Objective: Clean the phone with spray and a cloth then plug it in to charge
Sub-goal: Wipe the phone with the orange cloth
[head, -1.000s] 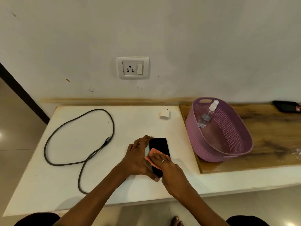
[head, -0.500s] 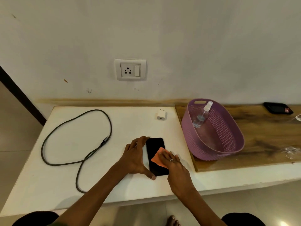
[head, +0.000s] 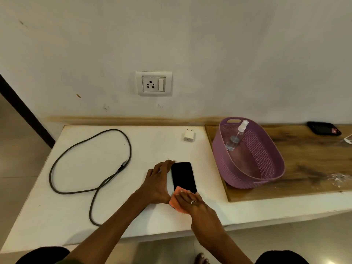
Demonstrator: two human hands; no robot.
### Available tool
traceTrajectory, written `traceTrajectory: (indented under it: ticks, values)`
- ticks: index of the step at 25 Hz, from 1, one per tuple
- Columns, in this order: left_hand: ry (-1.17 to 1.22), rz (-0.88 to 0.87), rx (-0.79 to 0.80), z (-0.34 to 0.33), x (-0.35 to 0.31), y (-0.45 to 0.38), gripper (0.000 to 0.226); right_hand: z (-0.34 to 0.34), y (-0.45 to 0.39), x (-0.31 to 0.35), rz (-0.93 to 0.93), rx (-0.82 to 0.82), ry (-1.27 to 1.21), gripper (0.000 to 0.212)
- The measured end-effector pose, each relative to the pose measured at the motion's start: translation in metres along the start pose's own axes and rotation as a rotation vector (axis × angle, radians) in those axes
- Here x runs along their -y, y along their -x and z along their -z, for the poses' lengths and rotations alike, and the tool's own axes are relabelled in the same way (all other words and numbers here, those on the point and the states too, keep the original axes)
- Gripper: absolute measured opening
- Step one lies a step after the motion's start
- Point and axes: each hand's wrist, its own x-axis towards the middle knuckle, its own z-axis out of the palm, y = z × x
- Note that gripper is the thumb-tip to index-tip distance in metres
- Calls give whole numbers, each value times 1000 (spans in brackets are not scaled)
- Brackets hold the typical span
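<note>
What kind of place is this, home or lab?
Most likely a home: a low white ledge against a plain wall with a wall socket, a purple basket holding a spray bottle, and a tiled floor.

Phone (head: 183, 176): glossy black glass face. Cloth (head: 178, 203): soft matt orange fabric. Basket (head: 266, 168): purple woven-texture plastic. Spray bottle (head: 235, 138): clear plastic. Cable (head: 91, 159): matt braided. Board (head: 314, 159): varnished wood.
</note>
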Motion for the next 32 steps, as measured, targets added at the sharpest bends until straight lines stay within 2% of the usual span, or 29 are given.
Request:
traceTrajectory:
  ticks: [1, 2, 4, 6, 7, 8, 9, 10, 13, 15, 17, 19, 20, 21, 22, 23, 24, 25, 26, 27, 28, 30, 32]
  values:
    - [1, 5, 7, 0, 0, 0, 146, -5, 6, -6, -29, 55, -24, 88]
    - [4, 15, 12, 0, 0, 1, 150, -8, 10, -11, -69, 60, -46, 82]
    - [13, 38, 4, 0, -1, 2, 153, -4, 9, -16, -144, -4, -87, 78]
    - [22, 48, -15, -1, -2, 2, 152, 9, 8, -11, -227, 48, -151, 81]
    - [26, 48, -18, -1, -2, 2, 152, 11, 8, -10, -221, 18, -124, 95]
    - [27, 46, -15, -2, -1, 2, 153, 11, 11, -7, -164, -78, 6, 118]
    - [23, 39, -10, -2, -1, 1, 155, 12, 14, 0, -160, -61, 96, 141]
    - [16, 28, -4, -2, 0, 0, 154, 9, 17, 2, -146, -50, 192, 146]
    - [1, 9, -4, -1, 1, -1, 147, -13, 33, 5, -65, -100, 314, 115]
    - [-3, 1, -5, 0, 1, -1, 145, -5, 43, 9, -80, -55, 374, 115]
    - [-5, -3, -3, 0, 0, 0, 146, -3, 38, 10, -119, -72, 378, 134]
    - [-4, 1, 0, 0, 0, 2, 149, 2, 32, 2, -118, 28, 427, 170]
    - [-3, 3, 3, 0, -1, 3, 150, -4, 35, -3, -89, 5, 428, 180]
    - [-4, 4, 5, 0, -1, 3, 151, -9, 36, -6, -76, -66, 400, 184]
    - [-8, 4, 6, 1, -2, 3, 152, -9, 36, -8, -80, -67, 330, 185]
    - [-13, 4, 10, 1, -3, 4, 153, -1, 34, -10, -94, -10, 169, 179]
    - [-14, 9, 13, 2, -3, 3, 154, 9, 38, -10, -105, 75, -22, 159]
    - [-11, 17, 14, 2, -5, 3, 154, 16, 42, -6, -171, 52, -138, 123]
    - [-9, 27, 14, 2, -5, 3, 155, 11, 43, -1, -185, -35, -148, 91]
    - [-7, 37, 14, 2, -6, 3, 154, 6, 40, -3, -106, -50, -178, 80]
    - [-5, 46, 16, 2, -6, 2, 153, 9, 35, -3, -103, -23, -262, 77]
    - [-3, 47, 20, 1, -5, 2, 152, 15, 12, -4, -265, 16, -344, 76]
    - [-2, 40, 30, 0, -4, 1, 151, 19, -7, -2, -333, -111, -394, 72]
